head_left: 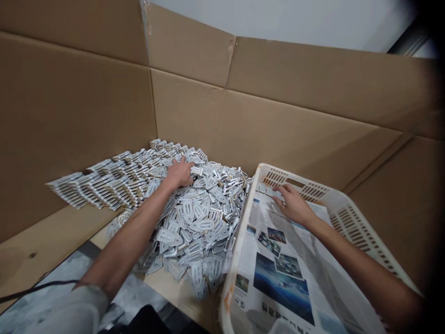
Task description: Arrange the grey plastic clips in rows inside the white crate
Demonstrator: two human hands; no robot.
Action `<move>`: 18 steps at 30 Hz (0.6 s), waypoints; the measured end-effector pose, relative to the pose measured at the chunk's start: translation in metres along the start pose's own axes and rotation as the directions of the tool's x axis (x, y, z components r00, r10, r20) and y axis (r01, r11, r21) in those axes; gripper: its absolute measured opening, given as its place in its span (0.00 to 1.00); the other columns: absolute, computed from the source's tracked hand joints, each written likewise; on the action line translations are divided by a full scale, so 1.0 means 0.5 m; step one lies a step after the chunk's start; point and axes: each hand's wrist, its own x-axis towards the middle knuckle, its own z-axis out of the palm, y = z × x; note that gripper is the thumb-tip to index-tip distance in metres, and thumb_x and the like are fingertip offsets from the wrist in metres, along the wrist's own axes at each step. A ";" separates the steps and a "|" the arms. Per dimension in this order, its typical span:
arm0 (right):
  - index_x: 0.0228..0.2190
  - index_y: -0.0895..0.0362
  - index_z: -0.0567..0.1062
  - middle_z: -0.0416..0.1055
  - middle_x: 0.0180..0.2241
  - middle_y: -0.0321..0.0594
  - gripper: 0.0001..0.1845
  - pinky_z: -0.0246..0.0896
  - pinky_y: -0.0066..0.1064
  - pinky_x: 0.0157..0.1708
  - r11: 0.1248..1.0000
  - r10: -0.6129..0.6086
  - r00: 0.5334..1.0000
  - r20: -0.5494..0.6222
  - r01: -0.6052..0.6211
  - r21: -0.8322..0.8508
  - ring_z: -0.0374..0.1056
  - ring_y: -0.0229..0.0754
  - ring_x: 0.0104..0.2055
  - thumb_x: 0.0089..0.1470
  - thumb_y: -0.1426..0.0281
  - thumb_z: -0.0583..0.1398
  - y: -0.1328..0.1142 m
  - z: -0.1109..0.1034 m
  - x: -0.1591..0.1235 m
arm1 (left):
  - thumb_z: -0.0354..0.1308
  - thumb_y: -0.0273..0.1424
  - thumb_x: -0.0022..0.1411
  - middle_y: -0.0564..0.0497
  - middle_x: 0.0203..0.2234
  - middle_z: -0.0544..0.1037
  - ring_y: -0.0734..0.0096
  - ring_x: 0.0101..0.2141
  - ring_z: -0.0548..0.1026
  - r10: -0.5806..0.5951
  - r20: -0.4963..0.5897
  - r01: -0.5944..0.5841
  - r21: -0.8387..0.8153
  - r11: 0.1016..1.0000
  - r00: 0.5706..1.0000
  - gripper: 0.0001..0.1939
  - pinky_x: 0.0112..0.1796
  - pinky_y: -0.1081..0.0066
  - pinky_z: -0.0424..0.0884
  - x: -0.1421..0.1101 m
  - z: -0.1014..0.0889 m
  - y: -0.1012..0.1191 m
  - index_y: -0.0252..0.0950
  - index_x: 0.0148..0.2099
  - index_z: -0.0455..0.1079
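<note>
Two bare hands work over flat silver-grey pieces, metallic in look, each long and slotted, with one end tapering to a blunt point. One loose heap of these silver-grey pieces (201, 225) covers the middle of the pale wooden bench (55, 234) and reaches its near edge; there are far too many to count. Beside it, toward the far left corner, stand several neat overlapping rows of stacked pieces (107, 183), also too dense to count.

In the heap the tips point every way: near the front, one piece lies with its long axis sideways and its tip to the right, while another at the near edge appears to point toward the person. In the rows, the pieces lean on one another with their long axes roughly parallel.

One white plastic basket (239, 236) with slotted walls stands right of the heap, lined with printed newspaper (281, 283). Along its far end, by the far left corner, lies one short row of pieces (264, 189).

The left hand (180, 172) reaches over the heap's far side, fingers bent; the right hand (292, 204) reaches to the short row, thumb apart from the fingers. Whether either pinches a piece, I cannot tell.
</note>
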 end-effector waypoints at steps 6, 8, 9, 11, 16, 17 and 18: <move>0.50 0.58 0.76 0.70 0.49 0.54 0.19 0.68 0.48 0.56 1.000 0.004 1.000 -0.023 -0.004 0.001 0.71 0.58 0.52 0.67 0.60 0.53 0.012 -0.008 -0.008 | 0.66 0.29 0.55 0.33 0.62 0.67 0.28 0.59 0.67 -0.006 -0.101 0.003 -0.030 1.000 0.995 0.29 0.51 0.43 0.75 0.000 0.015 -0.006 0.38 0.60 0.73; 0.48 0.56 0.77 0.70 0.48 0.54 0.19 0.68 0.48 0.56 1.000 0.011 1.000 -0.026 -0.010 0.014 0.71 0.57 0.51 0.68 0.60 0.53 0.016 -0.006 -0.011 | 0.65 0.28 0.54 0.35 0.63 0.68 0.32 0.60 0.68 -0.012 -0.135 0.005 -0.055 0.998 0.991 0.28 0.53 0.44 0.74 0.001 0.022 -0.013 0.38 0.59 0.74; 0.47 0.56 0.77 0.71 0.47 0.53 0.19 0.68 0.47 0.56 1.000 0.015 1.000 -0.024 -0.014 0.022 0.71 0.57 0.51 0.68 0.60 0.52 0.016 -0.005 -0.012 | 0.65 0.27 0.54 0.36 0.63 0.68 0.34 0.60 0.68 -0.016 -0.155 0.005 -0.071 0.997 0.988 0.28 0.55 0.45 0.73 0.001 0.025 -0.017 0.38 0.59 0.74; 0.45 0.56 0.78 0.71 0.46 0.52 0.19 0.68 0.47 0.56 0.999 0.022 1.000 -0.016 -0.021 0.034 0.72 0.55 0.50 0.69 0.59 0.51 0.014 -0.002 -0.015 | 0.63 0.27 0.54 0.38 0.64 0.68 0.39 0.61 0.69 -0.025 -0.200 0.002 -0.113 0.994 0.979 0.30 0.59 0.48 0.71 0.004 0.028 -0.026 0.37 0.61 0.74; 0.42 0.56 0.79 0.72 0.44 0.52 0.19 0.68 0.46 0.55 0.998 0.029 1.000 -0.009 -0.029 0.056 0.72 0.54 0.48 0.69 0.60 0.52 -0.002 0.003 -0.022 | 0.64 0.28 0.52 0.42 0.62 0.71 0.50 0.59 0.72 -0.019 -0.323 -0.062 -0.237 0.969 0.946 0.30 0.64 0.59 0.67 0.017 0.021 -0.042 0.34 0.59 0.75; 0.42 0.56 0.79 0.72 0.44 0.52 0.19 0.69 0.46 0.54 0.998 0.029 1.000 -0.009 -0.028 0.061 0.72 0.54 0.48 0.69 0.60 0.52 -0.004 0.003 -0.022 | 0.65 0.28 0.51 0.42 0.60 0.72 0.51 0.59 0.72 -0.024 -0.357 -0.091 -0.301 0.949 0.934 0.30 0.64 0.60 0.66 0.021 0.019 -0.044 0.33 0.58 0.75; 0.42 0.57 0.79 0.72 0.44 0.52 0.20 0.69 0.46 0.54 0.997 0.027 1.000 -0.008 -0.027 0.066 0.72 0.54 0.47 0.70 0.60 0.51 -0.007 0.002 -0.022 | 0.65 0.28 0.50 0.41 0.59 0.74 0.52 0.59 0.72 -0.036 -0.391 -0.121 -0.371 0.921 0.920 0.29 0.65 0.59 0.66 0.024 0.017 -0.045 0.32 0.57 0.75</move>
